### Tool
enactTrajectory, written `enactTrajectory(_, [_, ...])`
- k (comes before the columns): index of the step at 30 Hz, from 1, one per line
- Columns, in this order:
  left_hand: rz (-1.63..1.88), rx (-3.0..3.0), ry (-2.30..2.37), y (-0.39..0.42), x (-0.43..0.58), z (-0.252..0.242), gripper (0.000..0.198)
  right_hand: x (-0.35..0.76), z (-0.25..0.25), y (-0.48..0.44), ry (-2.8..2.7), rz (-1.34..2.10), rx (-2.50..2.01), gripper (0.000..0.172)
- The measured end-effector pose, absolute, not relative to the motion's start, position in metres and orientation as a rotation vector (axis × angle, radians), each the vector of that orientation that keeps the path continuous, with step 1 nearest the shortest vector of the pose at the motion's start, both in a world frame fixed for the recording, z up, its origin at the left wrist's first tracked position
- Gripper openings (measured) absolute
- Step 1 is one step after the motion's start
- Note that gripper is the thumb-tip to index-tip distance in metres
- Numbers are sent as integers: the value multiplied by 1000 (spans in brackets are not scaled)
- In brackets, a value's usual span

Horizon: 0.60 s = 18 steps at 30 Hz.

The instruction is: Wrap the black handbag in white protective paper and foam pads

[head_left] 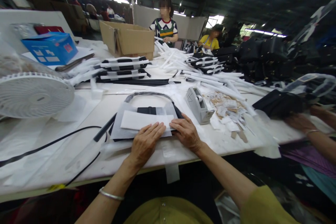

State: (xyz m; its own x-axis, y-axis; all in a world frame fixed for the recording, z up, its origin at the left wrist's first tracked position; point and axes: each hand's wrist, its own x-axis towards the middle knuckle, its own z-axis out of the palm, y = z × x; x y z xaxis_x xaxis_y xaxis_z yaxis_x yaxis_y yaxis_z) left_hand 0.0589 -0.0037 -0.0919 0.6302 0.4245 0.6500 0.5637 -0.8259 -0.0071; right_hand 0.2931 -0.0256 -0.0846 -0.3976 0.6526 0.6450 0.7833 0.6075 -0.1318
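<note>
A black bag with a wrapped, curved handle lies flat on the table in front of me. A thin white sheet covers much of it, and a folded white foam strip rests on top. My left hand lies flat across the strip's near edge, fingers stretched out. At the right end, my right hand has its fingers bent over the edge of the strip, the thumb tucked close below. The bag's near part is hidden under the sheet and hands.
A grey tape dispenser stands right of the bag, beside a pile of small paper packets. A white fan, a blue box and a cardboard box stand leftward and behind. A co-worker's hands handle a black bag at right.
</note>
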Motion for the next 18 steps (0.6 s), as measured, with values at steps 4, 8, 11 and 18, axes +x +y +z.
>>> enactTrajectory(4, [-939,-2654,-778,-3,59,-90,38,292,-91,-27,-2102,-187,-1159,29])
enactTrajectory(8, [-956,-2616,-754,-3,59,-89,37,294,-71,-30,-2130,3,-1194,36])
enactTrajectory(11, [-959,-2601,-743,-3,58,-90,40,290,-53,-30,-2074,206,-1273,23])
enactTrajectory(18, [-1023,-2586,-762,-3,60,-91,40,269,-49,-20,-1917,103,-1454,22])
